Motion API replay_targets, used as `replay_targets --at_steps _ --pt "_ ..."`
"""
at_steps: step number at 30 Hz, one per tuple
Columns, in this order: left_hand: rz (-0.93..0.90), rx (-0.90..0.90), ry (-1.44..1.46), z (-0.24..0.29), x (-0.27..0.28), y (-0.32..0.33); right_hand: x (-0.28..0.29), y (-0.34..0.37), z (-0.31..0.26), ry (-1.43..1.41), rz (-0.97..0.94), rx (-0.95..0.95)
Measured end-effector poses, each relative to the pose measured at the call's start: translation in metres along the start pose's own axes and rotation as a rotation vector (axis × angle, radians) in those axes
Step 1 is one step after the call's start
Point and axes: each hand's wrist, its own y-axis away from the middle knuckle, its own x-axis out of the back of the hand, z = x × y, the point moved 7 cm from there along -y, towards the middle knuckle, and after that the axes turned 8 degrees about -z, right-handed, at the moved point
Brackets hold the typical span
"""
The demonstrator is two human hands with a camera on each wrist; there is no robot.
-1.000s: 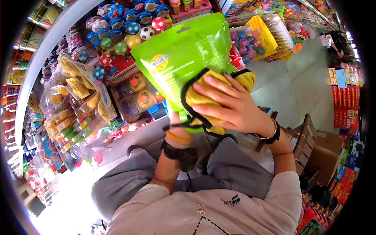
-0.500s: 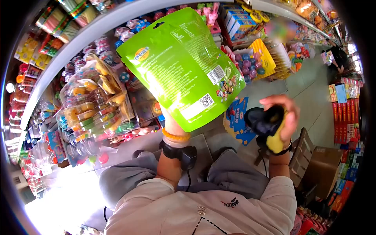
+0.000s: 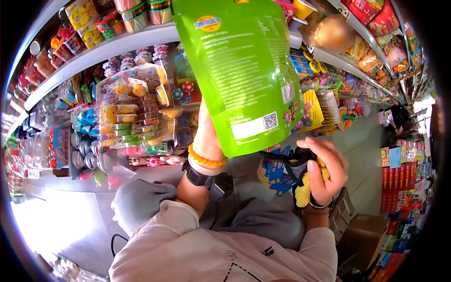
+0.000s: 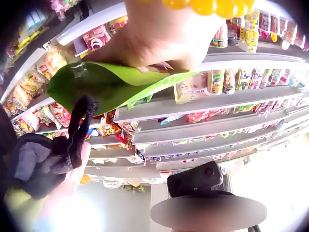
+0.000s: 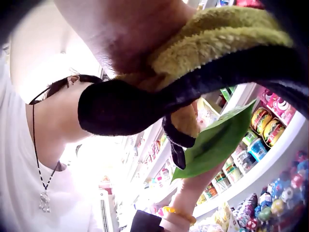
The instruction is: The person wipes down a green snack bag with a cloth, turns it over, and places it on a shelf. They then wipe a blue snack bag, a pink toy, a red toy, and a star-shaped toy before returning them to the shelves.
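Note:
My left hand [image 4: 149, 46] grips a bright green pouch [image 3: 244, 80] at its edge. The pouch shows its printed back, with a white panel and a square code near the bottom. In the head view it hides most of that hand, leaving the wrist with an orange bead bracelet [image 3: 206, 159] in sight. Lower right of the pouch, my right hand [image 3: 329, 171] holds a bunched yellow cloth with black edging [image 3: 303, 190], its fingers bent around it. Seen from the right wrist, the fuzzy cloth [image 5: 217, 43] is close to the camera, and the pouch [image 5: 217, 145] appears beyond it.
A curved white shelf edge [image 3: 103, 51] runs behind the pouch. Packaged toys [image 3: 131, 113] hang at left, and a yellow packet [image 3: 311, 110] stands at right. A blue packet [image 3: 275, 176] is beside the cloth. Lower right are a wooden stool [image 3: 342, 211] and a cardboard box [image 3: 364, 239].
The right hand, earlier pressing the cloth on the pouch, has come off it to the lower right, still holding the cloth. The left hand has raised the pouch toward the shelf; the head view has shifted.

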Motion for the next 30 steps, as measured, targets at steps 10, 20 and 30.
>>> replay_targets --at_steps 10,20,30 --pt "-0.040 -0.026 -0.023 0.009 0.014 0.004 -0.020 -0.002 -0.002 0.071 -0.029 0.001" --pt "-0.045 -0.040 -0.036 0.011 0.022 0.006 -0.022 -0.002 0.005 0.042 -0.017 -0.049" --pt "-0.045 -0.058 -0.062 0.012 0.024 0.009 -0.027 -0.004 0.012 0.022 -0.050 -0.049"
